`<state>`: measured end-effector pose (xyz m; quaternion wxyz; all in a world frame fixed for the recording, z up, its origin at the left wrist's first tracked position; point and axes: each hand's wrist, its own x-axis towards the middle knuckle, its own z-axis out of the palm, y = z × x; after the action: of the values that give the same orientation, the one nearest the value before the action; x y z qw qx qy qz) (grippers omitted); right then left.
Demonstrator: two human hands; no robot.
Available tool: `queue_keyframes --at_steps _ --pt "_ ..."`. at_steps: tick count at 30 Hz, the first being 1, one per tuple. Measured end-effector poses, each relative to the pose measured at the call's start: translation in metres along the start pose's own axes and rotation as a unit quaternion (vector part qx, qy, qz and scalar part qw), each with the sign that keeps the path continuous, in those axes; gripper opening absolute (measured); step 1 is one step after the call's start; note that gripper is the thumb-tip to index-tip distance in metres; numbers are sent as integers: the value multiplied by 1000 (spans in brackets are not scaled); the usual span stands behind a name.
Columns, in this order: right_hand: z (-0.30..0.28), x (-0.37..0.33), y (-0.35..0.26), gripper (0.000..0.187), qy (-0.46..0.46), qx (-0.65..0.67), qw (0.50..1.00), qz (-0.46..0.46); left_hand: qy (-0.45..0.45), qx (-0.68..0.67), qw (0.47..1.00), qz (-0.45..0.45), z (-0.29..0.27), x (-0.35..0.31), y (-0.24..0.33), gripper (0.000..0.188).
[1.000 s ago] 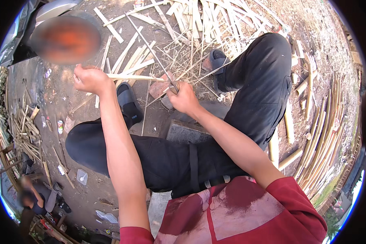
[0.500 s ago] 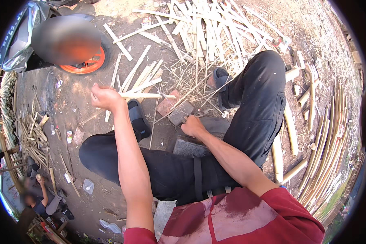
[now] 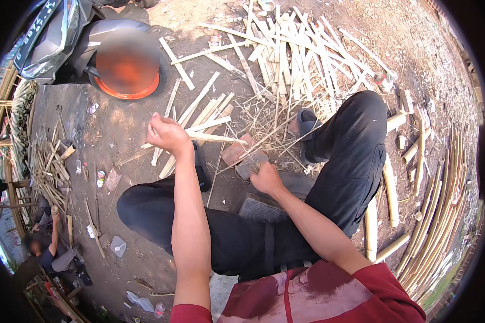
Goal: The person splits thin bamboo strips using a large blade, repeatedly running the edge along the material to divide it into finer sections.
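Observation:
My left hand (image 3: 168, 133) is raised over the split bamboo strips on the left, fingers curled closed. What they hold, if anything, I cannot make out. A pale bamboo strip (image 3: 215, 138) shows just right of that wrist, its far end by a reddish brick (image 3: 233, 153). Between my knees my right hand (image 3: 267, 178) is closed beside a grey block (image 3: 249, 164). Something thin shows at its fingertips, too small to name. Nearer to me sits a larger grey stone block (image 3: 258, 208).
A big heap of split bamboo (image 3: 296, 54) lies ahead. Motorcycle wheel (image 3: 126, 89) stands at upper left. Long bamboo poles (image 3: 436, 194) lie at right, near cut bamboo pieces (image 3: 389, 185). Another person (image 3: 54, 250) sits at lower left, near a bamboo pile (image 3: 46, 167).
The whole view has shifted, so the scene sits lower and farther right. My left hand has come a little closer to my right hand. Both hands remain closed.

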<state>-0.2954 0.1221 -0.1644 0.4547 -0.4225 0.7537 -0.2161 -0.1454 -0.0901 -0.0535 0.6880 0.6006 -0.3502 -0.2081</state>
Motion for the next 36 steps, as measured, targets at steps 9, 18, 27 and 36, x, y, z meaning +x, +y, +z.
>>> queue_keyframes --at_steps 9,18,27,36 --pt "-23 7 -39 36 71 112 989 -64 -56 3 998 -38 10 -15 15 34" --pt "2 18 55 28 5 -51 985 164 -49 -73 993 -83 16 -14 16 32" --pt "-11 17 -11 25 84 196 974 -76 -13 52 999 -2 6 0 -12 36" --pt "-7 12 30 31 -84 34 968 235 -11 32 999 -10 23 -8 2 34"
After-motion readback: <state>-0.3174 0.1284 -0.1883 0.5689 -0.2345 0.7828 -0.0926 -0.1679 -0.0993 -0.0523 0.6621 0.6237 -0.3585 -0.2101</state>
